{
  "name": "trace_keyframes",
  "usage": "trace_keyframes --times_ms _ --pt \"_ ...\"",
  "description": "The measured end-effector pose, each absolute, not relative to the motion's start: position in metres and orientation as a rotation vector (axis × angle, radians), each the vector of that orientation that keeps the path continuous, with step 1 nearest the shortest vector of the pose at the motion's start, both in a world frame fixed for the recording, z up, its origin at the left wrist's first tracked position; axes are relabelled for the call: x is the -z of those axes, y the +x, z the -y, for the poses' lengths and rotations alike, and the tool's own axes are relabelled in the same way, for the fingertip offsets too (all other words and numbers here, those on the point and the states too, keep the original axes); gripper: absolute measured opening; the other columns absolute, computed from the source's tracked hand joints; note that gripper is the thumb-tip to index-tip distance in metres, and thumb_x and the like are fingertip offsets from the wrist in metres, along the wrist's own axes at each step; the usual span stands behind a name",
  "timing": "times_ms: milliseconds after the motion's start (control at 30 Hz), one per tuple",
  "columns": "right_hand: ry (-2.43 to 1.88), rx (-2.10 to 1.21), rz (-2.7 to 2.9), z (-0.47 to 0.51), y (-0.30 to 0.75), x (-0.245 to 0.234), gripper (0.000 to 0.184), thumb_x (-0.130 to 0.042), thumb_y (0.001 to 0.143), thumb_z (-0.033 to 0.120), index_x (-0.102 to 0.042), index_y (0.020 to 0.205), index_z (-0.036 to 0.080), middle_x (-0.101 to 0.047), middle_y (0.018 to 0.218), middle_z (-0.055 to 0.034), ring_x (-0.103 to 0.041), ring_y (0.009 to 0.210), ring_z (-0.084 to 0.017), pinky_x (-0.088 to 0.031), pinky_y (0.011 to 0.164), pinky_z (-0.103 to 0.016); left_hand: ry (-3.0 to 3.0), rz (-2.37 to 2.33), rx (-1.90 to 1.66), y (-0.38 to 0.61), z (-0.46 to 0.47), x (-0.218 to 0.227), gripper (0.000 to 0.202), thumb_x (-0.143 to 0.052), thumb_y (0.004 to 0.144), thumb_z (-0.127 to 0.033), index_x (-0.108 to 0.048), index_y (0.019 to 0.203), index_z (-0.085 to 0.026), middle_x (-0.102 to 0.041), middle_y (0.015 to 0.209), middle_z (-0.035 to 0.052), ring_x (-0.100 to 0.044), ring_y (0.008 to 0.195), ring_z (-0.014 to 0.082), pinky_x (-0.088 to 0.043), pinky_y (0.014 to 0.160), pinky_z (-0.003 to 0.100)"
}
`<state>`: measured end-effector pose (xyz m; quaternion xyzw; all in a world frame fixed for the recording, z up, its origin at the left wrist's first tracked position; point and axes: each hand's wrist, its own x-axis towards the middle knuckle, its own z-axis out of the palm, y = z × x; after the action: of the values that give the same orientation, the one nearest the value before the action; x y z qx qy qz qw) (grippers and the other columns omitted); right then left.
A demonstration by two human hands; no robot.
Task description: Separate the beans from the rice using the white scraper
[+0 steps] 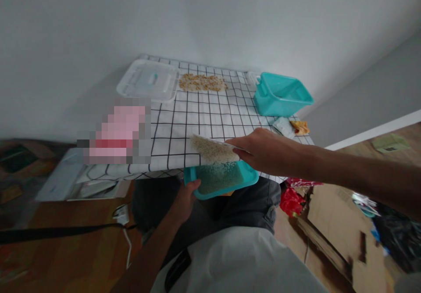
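My left hand (187, 198) grips the left edge of a teal tray (226, 183) held just below the table's near edge. My right hand (263, 150) is closed on a white sheet (213, 149) heaped with small pale grains, tilted over the tray. Grains lie scattered in the tray. The table carries a white cloth with a black grid (204, 117).
A clear plastic lid (148, 80) lies at the table's far left. A patch of yellowish grains (202, 82) sits at the back. A teal basket (281, 93) stands at the far right, wrappers (292, 127) beside it. Cardboard (335, 223) and red bags (291, 198) lie on the floor.
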<state>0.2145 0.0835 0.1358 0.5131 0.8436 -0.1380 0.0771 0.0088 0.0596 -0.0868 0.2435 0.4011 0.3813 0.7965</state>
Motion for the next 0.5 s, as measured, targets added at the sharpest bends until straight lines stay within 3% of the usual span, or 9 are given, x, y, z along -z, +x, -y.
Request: trace_keyframes --times_ms 267,500 --pt "1.596 0.316 -2.53 -0.076 0.21 -0.132 0.03 -0.035 0.093 0.027 -0.064 0.099 0.021 -0.06 0.064 -0.0025 -0.045 0.054 -0.011 -0.024 0.052 -0.026 0.479 -0.845 -0.838 0.009 -0.061 0.088 0.032 -0.06 0.077 -0.03 -0.065 0.108 -0.021 -0.073 0.099 0.0023 -0.065 0.101 0.0227 -0.051 0.088 0.034" --pt "1.646 0.297 -2.513 -0.069 0.204 -0.129 0.028 -0.036 0.092 0.027 -0.063 0.091 0.019 -0.059 0.063 -0.0025 -0.045 0.052 -0.011 -0.024 0.052 -0.027 0.504 -0.84 -0.836 0.008 -0.061 0.084 0.026 -0.061 0.077 -0.028 -0.066 0.102 -0.022 -0.074 0.084 -0.0006 -0.066 0.097 0.0216 -0.052 0.087 0.032"
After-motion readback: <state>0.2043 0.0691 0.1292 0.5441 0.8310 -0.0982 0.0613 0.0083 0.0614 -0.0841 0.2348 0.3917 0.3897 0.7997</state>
